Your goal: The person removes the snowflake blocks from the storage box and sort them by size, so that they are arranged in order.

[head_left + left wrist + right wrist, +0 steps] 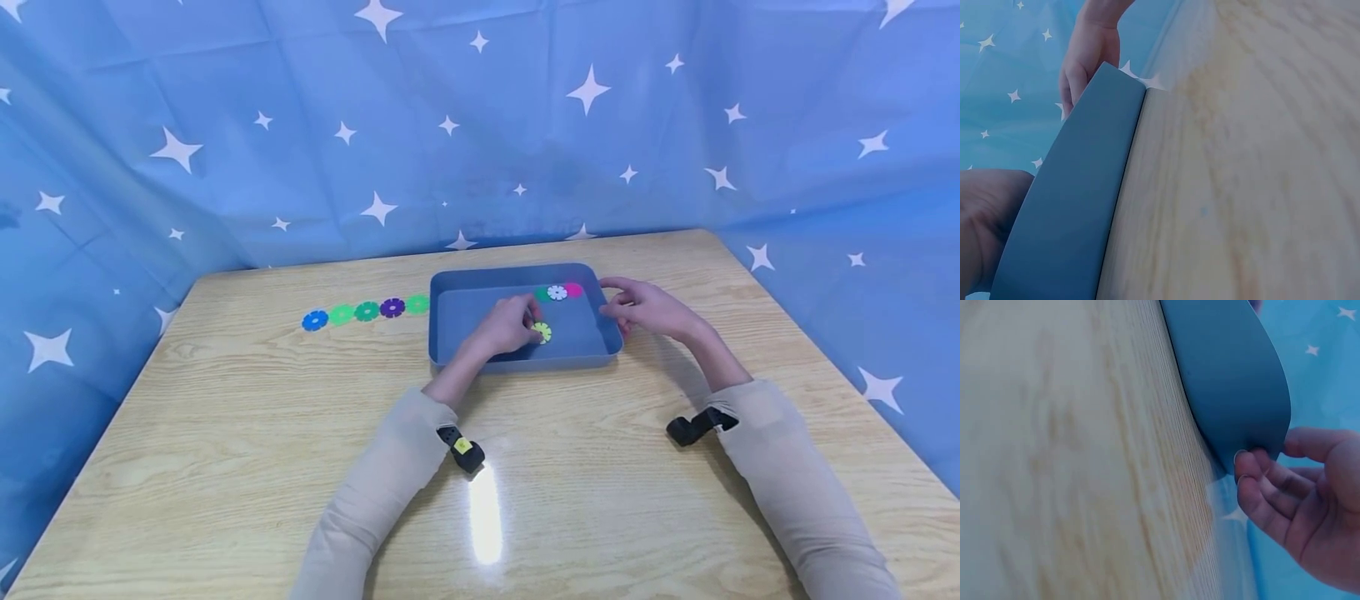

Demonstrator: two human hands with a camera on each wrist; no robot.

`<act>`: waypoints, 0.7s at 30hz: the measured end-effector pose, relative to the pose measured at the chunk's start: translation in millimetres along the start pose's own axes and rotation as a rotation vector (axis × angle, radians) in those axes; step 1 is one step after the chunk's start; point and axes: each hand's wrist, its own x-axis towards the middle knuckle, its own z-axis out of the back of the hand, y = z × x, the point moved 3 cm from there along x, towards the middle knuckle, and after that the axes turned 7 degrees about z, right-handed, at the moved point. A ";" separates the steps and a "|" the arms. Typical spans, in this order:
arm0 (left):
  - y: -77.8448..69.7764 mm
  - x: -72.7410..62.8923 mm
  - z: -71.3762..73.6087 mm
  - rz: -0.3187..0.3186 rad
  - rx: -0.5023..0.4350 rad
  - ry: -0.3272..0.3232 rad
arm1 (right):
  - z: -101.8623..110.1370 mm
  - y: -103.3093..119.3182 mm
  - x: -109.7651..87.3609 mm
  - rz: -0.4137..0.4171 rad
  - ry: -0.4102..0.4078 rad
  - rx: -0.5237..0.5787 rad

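Head view: I see the yellow disc (544,332) inside the tray (532,365).
Left hand (506,326): pinches its edge, likely for control.
Right hand (654,311): grips the tray's right wall, presumably steadying it.

Behind the bare fingers (1263,506) I saw a creased beige left sleeve (375,492) and matching right sleeve (798,475), a black left wrist camera (471,459) with a yellow square (462,446) and a black right wrist camera (692,428).
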 end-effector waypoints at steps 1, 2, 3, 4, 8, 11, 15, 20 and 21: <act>0.7 0.0 0.7 -0.008 -0.023 -0.001 | -0.3 -0.3 0.1 0.001 0.001 -0.001; 1.2 -0.3 1.5 -0.016 -0.042 -0.003 | -0.5 -0.5 0.1 0.001 0.002 -0.004; 1.9 -0.7 2.6 -0.024 -0.063 -0.002 | -0.7 -0.5 0.2 0.001 0.002 -0.004; 2.3 -1.3 4.1 -0.033 -0.074 -0.004 | -0.9 -0.6 0.3 0.001 0.002 -0.005; 3.1 -6.9 14.3 -0.062 -0.107 -0.033 | -0.9 -1.1 0.7 0.004 0.001 -0.015; 5.5 -12.0 25.5 -0.073 -0.117 -0.063 | -0.6 -1.9 1.2 0.006 0.000 -0.024; 14.8 -17.6 41.0 -0.072 -0.135 -0.100 | -0.2 -2.5 1.5 0.004 -0.002 -0.029; 34.2 -24.8 60.0 -0.061 -0.190 -0.154 | 0.3 -2.5 1.1 0.004 -0.001 -0.032; 38.3 -26.4 63.9 -0.058 -0.204 -0.165 | 0.5 -2.6 1.2 0.003 -0.001 -0.034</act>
